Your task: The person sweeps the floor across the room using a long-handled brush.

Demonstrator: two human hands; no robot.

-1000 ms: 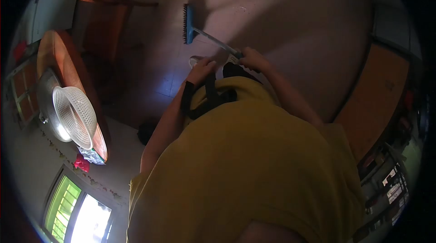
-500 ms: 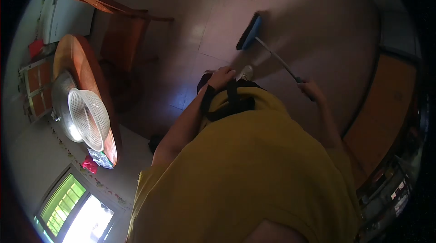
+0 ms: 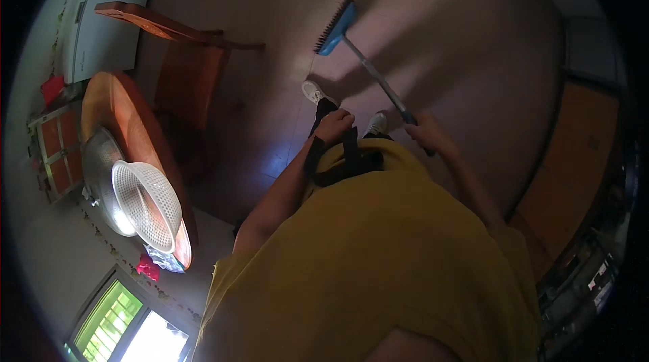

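Observation:
My right hand (image 3: 430, 133) is wrapped round the dark grip of a broom (image 3: 374, 71). The broom has a grey shaft and a blue head with dark bristles. Its head points away from me over the tiled floor, bristles turned to the left, and its shadow lies apart from it. Close to my waist, my left hand (image 3: 334, 126) is curled, with a dark band at the wrist. A black strap (image 3: 350, 152) hangs beside its fingers; whether they hold it is hidden.
To the left stand a round wooden table (image 3: 108, 91) bearing a white perforated basket (image 3: 150, 203) and a metal lid (image 3: 101, 166), a wooden chair (image 3: 193, 81) and a white fridge (image 3: 111, 20). A long wooden cabinet (image 3: 574, 166) runs along the right. My shoes (image 3: 313, 91) are on the floor.
The broom head has swung left and farther out, and its bristles show more. My right hand has moved left, closer to my body. One foot has stepped forward on the left.

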